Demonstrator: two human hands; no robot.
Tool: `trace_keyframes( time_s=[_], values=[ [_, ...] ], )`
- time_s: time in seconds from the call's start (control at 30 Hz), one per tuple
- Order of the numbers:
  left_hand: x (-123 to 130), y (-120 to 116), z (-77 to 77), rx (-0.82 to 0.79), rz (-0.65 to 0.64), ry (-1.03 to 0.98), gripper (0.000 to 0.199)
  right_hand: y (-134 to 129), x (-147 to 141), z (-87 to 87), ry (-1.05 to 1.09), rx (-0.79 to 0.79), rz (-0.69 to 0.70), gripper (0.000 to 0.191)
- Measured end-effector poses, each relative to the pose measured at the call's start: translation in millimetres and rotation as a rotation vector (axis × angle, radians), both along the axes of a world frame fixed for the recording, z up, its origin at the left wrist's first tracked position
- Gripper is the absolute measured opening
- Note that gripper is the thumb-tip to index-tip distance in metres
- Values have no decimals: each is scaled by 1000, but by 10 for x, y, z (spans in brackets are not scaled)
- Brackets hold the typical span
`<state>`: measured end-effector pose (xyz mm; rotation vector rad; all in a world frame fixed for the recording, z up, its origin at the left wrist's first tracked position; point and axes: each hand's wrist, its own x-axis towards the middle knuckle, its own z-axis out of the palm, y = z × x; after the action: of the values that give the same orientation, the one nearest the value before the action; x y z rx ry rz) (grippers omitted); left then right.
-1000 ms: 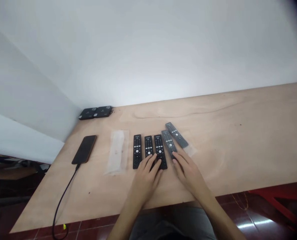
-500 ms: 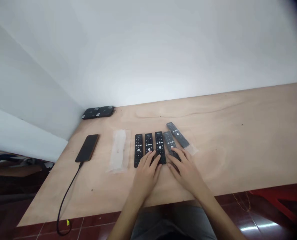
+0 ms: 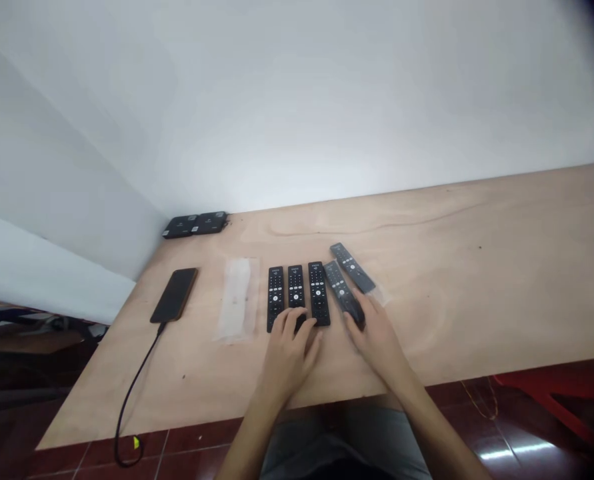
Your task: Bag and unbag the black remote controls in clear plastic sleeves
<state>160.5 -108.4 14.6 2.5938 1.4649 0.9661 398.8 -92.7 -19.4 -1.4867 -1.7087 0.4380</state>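
Note:
Three bare black remote controls stand side by side: a left one [image 3: 275,297], a middle one [image 3: 295,283] and a right one [image 3: 318,287]. My left hand [image 3: 287,350] lies over the lower end of the middle remote, fingers bent but apart, fingertips near the right one. A fourth, greyer remote [image 3: 339,285], apparently in clear plastic, lies tilted beside them. My right hand [image 3: 377,333] grips its lower end between thumb and fingers. Beyond it, a fifth remote [image 3: 351,267] lies slanted in a clear plastic sleeve [image 3: 383,293].
An empty-looking plastic sleeve [image 3: 237,300] lies flat left of the remotes. Farther left is a phone [image 3: 175,295] with a black cable [image 3: 135,380] hanging over the edge of the wooden table [image 3: 451,300]. Two black boxes [image 3: 195,225] sit at the back by the wall.
My right hand has moved from lying spread on the fourth remote to gripping its lower end, and that remote is tilted more. My left fingers have drawn slightly back and down.

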Motion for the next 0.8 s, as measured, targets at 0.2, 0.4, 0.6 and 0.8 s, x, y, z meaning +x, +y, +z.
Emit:
trace_keyframes(
  time_s=[0.2, 0.4, 0.6, 0.8],
  values=[
    [-9, -25, -1, 8, -18, -25, 24, -251, 274, 124, 131, -193, -16, 42],
    [-20, -56, 19, 43, -91, -93, 32, -526, 851, 318, 409, -404, -26, 47],
    [-44, -159, 38, -94, -147, -247, 39, -716, 1048, 354, 551, -568, 92, 52],
    [-230, -376, 74, -14, -224, -92, 65, -649, 537, 391, 465, -575, 393, 37]
  ],
)
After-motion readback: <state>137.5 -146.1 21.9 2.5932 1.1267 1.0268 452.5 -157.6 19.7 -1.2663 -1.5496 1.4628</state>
